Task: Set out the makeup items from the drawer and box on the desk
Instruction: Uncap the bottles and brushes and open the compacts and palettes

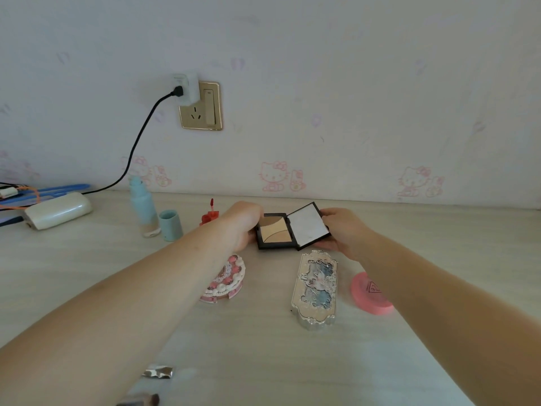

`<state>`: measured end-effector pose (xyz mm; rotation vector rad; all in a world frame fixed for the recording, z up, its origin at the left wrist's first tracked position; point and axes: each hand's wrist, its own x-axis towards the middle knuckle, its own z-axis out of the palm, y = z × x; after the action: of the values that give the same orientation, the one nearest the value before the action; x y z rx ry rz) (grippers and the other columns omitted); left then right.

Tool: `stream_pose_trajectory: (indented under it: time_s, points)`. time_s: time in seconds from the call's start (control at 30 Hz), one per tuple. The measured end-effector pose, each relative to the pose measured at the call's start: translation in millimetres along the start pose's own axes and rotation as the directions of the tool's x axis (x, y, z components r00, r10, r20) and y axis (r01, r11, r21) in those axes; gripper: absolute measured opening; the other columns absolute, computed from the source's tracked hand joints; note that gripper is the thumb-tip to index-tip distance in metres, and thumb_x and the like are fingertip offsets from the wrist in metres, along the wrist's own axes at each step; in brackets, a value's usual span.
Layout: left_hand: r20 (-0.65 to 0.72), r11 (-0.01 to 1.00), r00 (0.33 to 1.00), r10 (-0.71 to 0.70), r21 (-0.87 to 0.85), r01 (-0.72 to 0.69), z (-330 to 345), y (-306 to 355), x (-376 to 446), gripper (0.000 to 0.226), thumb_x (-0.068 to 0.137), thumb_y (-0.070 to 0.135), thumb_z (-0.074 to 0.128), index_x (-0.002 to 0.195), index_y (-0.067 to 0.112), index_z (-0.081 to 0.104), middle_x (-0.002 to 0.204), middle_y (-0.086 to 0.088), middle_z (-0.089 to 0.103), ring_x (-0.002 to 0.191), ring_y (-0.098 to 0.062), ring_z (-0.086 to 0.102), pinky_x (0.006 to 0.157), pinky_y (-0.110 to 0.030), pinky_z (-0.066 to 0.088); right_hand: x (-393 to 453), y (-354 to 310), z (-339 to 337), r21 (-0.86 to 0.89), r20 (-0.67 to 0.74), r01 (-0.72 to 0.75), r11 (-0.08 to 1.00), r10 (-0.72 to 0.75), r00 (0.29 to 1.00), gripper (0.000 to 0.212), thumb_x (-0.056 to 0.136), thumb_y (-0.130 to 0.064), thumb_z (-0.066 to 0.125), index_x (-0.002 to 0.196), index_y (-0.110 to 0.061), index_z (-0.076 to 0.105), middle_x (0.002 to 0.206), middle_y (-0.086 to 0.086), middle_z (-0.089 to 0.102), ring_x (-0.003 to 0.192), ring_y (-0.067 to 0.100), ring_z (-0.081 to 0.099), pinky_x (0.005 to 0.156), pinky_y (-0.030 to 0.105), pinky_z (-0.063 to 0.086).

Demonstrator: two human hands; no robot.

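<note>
**Both hands hold an open black palette at the centre of the desk**

The left hand (243, 222) grips the left edge of the black palette (289, 228), its fingers curled under and around the powder half, mostly hidden behind the back of the hand. The right hand (341, 227) clasps the mirrored lid on the right side, thumb along the upper edge and fingers wrapped beneath it. The palette lies open just right of the frame's centre, showing tan and cream powder pans on the left and a pale mirror on the right; whether it touches the desk (263, 347) I cannot tell.

Below it, lower in the frame, an ornate silver case (316, 288) lies flat, with a round pink compact (370, 293) just beside it on the right, partly behind the right forearm. To the lower left of the palette sits a pink cake-shaped case (227, 278), partly covered by the left forearm. Left of centre stand a pale blue bottle (143, 209), its blue cap (171, 225) upright beside it, and a red lip gloss (209, 215). At the far left lies a white case (58, 210). On the wall, upper left, a gold socket (205, 108) holds a white plug with a black cable (140, 139)
</note>
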<state>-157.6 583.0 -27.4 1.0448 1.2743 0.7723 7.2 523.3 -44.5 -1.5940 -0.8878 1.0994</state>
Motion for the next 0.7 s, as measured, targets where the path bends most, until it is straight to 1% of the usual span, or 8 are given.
stream_pose_trajectory:
  time_s: [0.1,0.23,0.3,0.37,0.5,0.57,0.63,0.7]
  points:
    - [-0.016,1.0,1.0,-0.004,0.031,0.005,-2,0,-1,0.02,0.084,-0.004,0.039,0.069,0.008,0.045,0.078,-0.01,0.045,0.086,-0.025,0.049,0.08,-0.032,0.045,1,3,-3,-0.107,-0.022,0.01,0.994,-0.012,1.0,0.024,0.089,0.0,0.045,0.086,-0.013,0.066,0.075,0.005,0.065,0.066,0.017,0.062,0.064,0.027,0.056]
    - [-0.017,0.999,1.0,-0.008,0.05,0.009,-1,-2,0,0.021,0.085,-0.004,0.039,0.069,0.008,0.045,0.081,-0.01,0.046,0.087,-0.024,0.049,0.079,-0.03,0.044,8,5,-8,-0.476,-0.095,0.063,0.877,-0.122,0.988,0.032,0.096,-0.022,0.043,0.09,0.002,0.065,0.061,0.002,0.054,0.072,0.022,0.06,0.065,0.026,0.036]
    - [-0.013,0.998,1.0,0.003,0.058,-0.002,-1,-3,2,0.021,0.085,-0.004,0.039,0.07,0.009,0.046,0.084,-0.01,0.048,0.087,-0.024,0.05,0.08,-0.03,0.045,8,9,-10,-0.593,-0.074,0.053,0.803,-0.12,0.99,0.038,0.098,-0.03,0.041,0.067,-0.012,0.053,0.035,-0.011,0.045,0.067,0.009,0.064,0.059,0.028,0.03]
    - [0.003,0.996,1.0,0.016,0.087,-0.017,-2,-4,4,0.021,0.086,-0.003,0.039,0.07,0.009,0.046,0.081,-0.009,0.047,0.083,-0.022,0.05,0.079,-0.029,0.044,8,11,-10,-0.704,-0.065,0.051,0.709,-0.137,0.988,0.042,0.098,-0.033,0.04,0.058,-0.019,0.04,0.028,-0.011,0.042,0.053,0.007,0.051,0.054,0.029,0.029]
    - [0.048,0.976,0.998,0.039,0.213,-0.048,-6,-2,-1,0.02,0.086,-0.002,0.04,0.074,0.012,0.046,0.075,-0.004,0.038,0.087,-0.022,0.04,0.077,-0.031,0.036,11,14,-9,-0.796,-0.097,0.032,0.605,-0.178,0.979,0.041,0.093,-0.039,0.044,0.058,-0.018,0.044,0.064,0.001,0.054,0.071,0.025,0.053,0.064,0.03,0.038]
    - [0.093,0.958,0.99,0.105,0.257,-0.126,-13,-1,-7,0.025,0.09,0.004,0.044,0.11,0.01,0.056,0.092,-0.005,0.049,0.1,-0.021,0.047,0.086,-0.03,0.041,9,13,-9,-0.78,-0.126,0.035,0.625,-0.21,0.97,0.041,0.092,-0.041,0.045,0.061,-0.014,0.05,0.071,0.005,0.06,0.078,0.028,0.06,0.066,0.031,0.042]
    - [0.158,0.939,0.973,0.169,0.274,-0.208,-30,0,-17,0.046,0.091,0.01,0.047,0.137,0.016,0.044,0.119,-0.004,0.051,0.114,-0.016,0.052,0.094,-0.027,0.045,4,10,-5,-0.736,-0.129,0.09,0.671,-0.27,0.954,0.033,0.091,-0.04,0.046,0.079,-0.014,0.062,0.084,0.009,0.067,0.08,0.028,0.066,0.074,0.033,0.048]
    - [0.183,0.882,0.955,0.234,0.372,-0.287,-51,1,-30,0.047,0.091,0.015,0.048,0.137,0.022,0.045,0.124,0.002,0.053,0.113,-0.016,0.056,0.097,-0.029,0.046,-3,5,4,-0.699,-0.094,0.183,0.691,-0.342,0.935,0.033,0.09,-0.04,0.049,0.112,-0.02,0.063,0.11,0.007,0.063,0.088,0.023,0.068,0.09,0.037,0.049]
